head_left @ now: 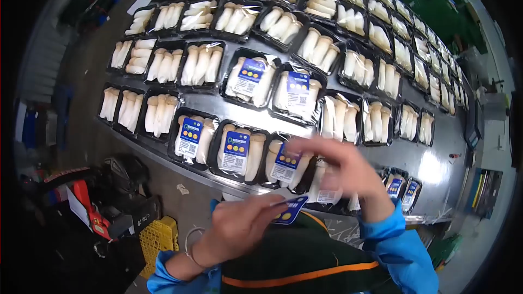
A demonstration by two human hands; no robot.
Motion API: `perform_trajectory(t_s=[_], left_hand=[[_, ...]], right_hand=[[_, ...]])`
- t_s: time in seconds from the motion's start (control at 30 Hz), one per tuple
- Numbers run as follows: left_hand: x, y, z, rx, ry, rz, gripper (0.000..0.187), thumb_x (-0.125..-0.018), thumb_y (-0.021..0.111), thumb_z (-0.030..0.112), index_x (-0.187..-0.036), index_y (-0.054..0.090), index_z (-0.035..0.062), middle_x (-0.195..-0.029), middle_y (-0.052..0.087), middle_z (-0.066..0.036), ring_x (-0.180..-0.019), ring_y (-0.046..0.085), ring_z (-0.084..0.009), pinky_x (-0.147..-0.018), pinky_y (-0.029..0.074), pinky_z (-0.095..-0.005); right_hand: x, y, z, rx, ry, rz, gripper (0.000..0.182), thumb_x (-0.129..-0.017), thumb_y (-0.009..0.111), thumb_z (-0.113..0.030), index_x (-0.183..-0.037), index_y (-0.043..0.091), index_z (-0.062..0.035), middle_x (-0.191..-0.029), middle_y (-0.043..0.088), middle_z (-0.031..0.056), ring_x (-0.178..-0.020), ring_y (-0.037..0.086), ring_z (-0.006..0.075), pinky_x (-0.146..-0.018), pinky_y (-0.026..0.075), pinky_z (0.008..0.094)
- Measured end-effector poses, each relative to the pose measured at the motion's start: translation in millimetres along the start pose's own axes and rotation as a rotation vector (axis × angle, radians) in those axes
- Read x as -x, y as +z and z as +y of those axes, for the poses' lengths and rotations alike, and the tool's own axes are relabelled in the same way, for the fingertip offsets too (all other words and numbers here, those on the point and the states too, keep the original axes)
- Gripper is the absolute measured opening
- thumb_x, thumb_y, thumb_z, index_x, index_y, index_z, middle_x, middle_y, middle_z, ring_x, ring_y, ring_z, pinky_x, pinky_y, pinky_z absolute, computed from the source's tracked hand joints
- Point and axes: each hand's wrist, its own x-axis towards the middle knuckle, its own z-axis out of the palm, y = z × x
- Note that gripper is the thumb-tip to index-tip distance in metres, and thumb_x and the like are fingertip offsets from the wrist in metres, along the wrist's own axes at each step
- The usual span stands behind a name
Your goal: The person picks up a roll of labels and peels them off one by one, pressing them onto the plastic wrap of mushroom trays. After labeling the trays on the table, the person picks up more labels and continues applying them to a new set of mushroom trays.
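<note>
My left hand [242,226] is closed on a small stack of blue and white labels [289,212], held low in front of the apron. My right hand [348,171], blurred by motion, reaches over the front row of packs. Its fingers and thumb are spread, and nothing shows between them. Under its fingertips lies a film-wrapped black tray of king oyster mushrooms [283,171] with a blue label on it. To its left sits another labelled mushroom tray [237,152]. A further labelled tray [327,185] is partly hidden by my right hand.
Many wrapped mushroom trays [201,65] stand in rows across the metal table [234,111], most without labels. Two labelled ones [297,95] lie in the second row. A yellow crate [159,242] and red-and-black equipment [87,212] are on the floor at left.
</note>
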Motion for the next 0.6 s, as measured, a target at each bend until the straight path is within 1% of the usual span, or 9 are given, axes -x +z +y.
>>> perform_trajectory(t_s=[0.07,0.13,0.2,0.27,0.3,0.33,0.4,0.53,0.6], left_hand=[[-5.4,8.4,-2.9,-0.099,0.111,-0.022,0.016,-0.080,0.064,0.012,-0.094,0.063,0.0050,-0.072,0.062,-0.013,-0.061,0.061,-0.0292,-0.053,0.048,-0.0307],[-11.1,23.5,-11.4,-0.014,-0.085,-0.216,0.016,-0.079,0.066,0.018,-0.086,0.064,0.0037,-0.064,0.060,-0.013,-0.053,0.059,-0.0284,-0.049,0.046,-0.0302],[1.2,35.4,-25.9,0.026,-0.246,-0.368,0.022,-0.081,0.063,0.024,-0.086,0.065,0.0023,-0.063,0.061,-0.012,-0.051,0.059,-0.0221,-0.047,0.044,-0.0273],[20.4,44.2,-35.3,0.214,-0.532,-0.373,0.025,-0.084,0.060,0.028,-0.085,0.068,0.0034,-0.063,0.062,-0.007,-0.052,0.058,-0.0149,-0.045,0.042,-0.0250],[18.1,40.1,-33.6,0.253,-0.678,-0.490,0.031,-0.081,0.064,0.020,-0.107,0.061,0.0041,-0.066,0.063,-0.001,-0.057,0.058,-0.0106,-0.048,0.044,-0.0246],[13.5,40.7,-24.5,0.250,-0.677,-0.492,0.031,-0.081,0.064,0.020,-0.107,0.061,0.0041,-0.066,0.063,-0.001,-0.057,0.058,-0.0106,-0.048,0.044,-0.0246],[1.4,40.1,-0.9,0.669,-0.608,-0.375,0.054,-0.078,0.065,0.005,-0.128,0.043,0.0040,-0.089,0.063,-0.006,-0.079,0.060,-0.0134,-0.067,0.047,-0.0257],[13.9,44.1,12.8,0.784,-0.370,-0.146,0.068,-0.077,0.059,-0.007,-0.136,0.026,0.0029,-0.113,0.054,-0.010,-0.105,0.051,-0.0156,-0.087,0.042,-0.0275],[23.8,40.7,6.0,0.840,-0.384,-0.361,0.060,-0.079,0.054,-0.010,-0.133,0.031,0.0015,-0.125,0.044,-0.013,-0.119,0.039,-0.0173,-0.097,0.034,-0.0292]], right_hand=[[25.9,24.7,-33.6,0.139,-0.098,-0.013,0.034,-0.069,0.072,-0.008,-0.099,0.062,0.0019,-0.096,0.063,0.0104,-0.086,0.060,0.0190,-0.083,0.044,0.0331],[34.2,5.5,-18.8,0.358,-0.322,0.061,0.025,-0.073,0.067,-0.003,-0.097,0.061,-0.0012,-0.085,0.060,0.0061,-0.081,0.058,0.0163,-0.075,0.047,0.0286],[42.6,-39.6,-15.2,0.149,-0.004,0.440,0.015,-0.073,0.066,-0.005,-0.086,0.060,0.0009,-0.082,0.062,0.0073,-0.077,0.059,0.0150,-0.075,0.047,0.0306],[36.7,-117.5,4.2,0.316,0.075,0.443,0.022,-0.071,0.066,-0.004,-0.090,0.056,-0.0008,-0.082,0.058,0.0059,-0.075,0.056,0.0138,-0.072,0.047,0.0275],[23.8,-137.0,21.4,0.413,0.205,0.284,0.028,-0.070,0.067,-0.005,-0.094,0.055,-0.0016,-0.083,0.057,0.0069,-0.076,0.055,0.0142,-0.072,0.047,0.0279],[14.8,-148.9,43.8,0.509,0.323,0.122,0.033,-0.068,0.069,-0.007,-0.097,0.053,-0.0024,-0.085,0.056,0.0079,-0.078,0.055,0.0146,-0.072,0.046,0.0283],[-2.7,-150.2,108.3,0.725,0.356,-0.046,0.037,-0.066,0.071,-0.011,-0.097,0.053,-0.0023,-0.085,0.056,0.0107,-0.080,0.054,0.0162,-0.072,0.046,0.0300],[5.9,-124.0,167.9,0.937,0.365,0.237,0.054,-0.059,0.075,-0.017,-0.108,0.053,-0.0079,-0.102,0.052,0.0177,-0.096,0.050,0.0331,-0.084,0.041,0.0389],[21.0,-105.7,151.0,1.073,0.185,0.451,0.062,-0.060,0.075,-0.013,-0.116,0.048,-0.0106,-0.111,0.047,0.0169,-0.100,0.047,0.0338,-0.087,0.039,0.0417]])
